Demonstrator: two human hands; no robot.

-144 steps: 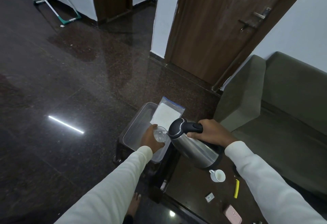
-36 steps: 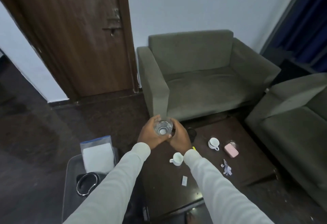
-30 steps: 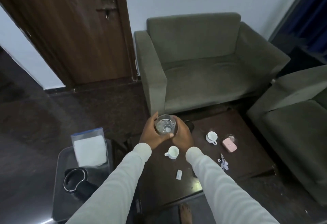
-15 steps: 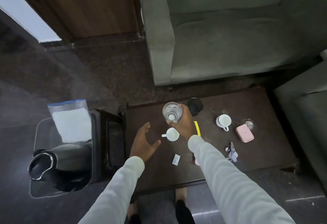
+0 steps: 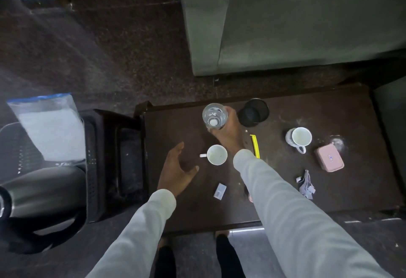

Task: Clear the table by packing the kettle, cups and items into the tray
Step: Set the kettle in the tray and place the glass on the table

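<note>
Now right hand (image 5: pixel 228 132) grips glass (image 5: pixel 214 116) — left hand (image 5: pixel 175 169) spread.

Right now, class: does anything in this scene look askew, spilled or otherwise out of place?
Yes. The kettle lies on its side in the tray instead of upright. On the table, a pale smudge beside the pink case may be residue.

Views: one, head-worn.
Position: above the table's (image 5: pixel 329 200) near edge, at standing height.
Facing: almost straight down, tipped slightly forward; feet show at the bottom edge.
Nearness: both sleeves reach up from the bottom; the hands sit mid-frame.
Coverage: whole table top at centre and right, sofa (image 5: pixel 307 25) past its far edge, tray (image 5: pixel 91 157) cut off at the left.
Lens: wide-angle, edges curve.
Shared: no second view.
</note>
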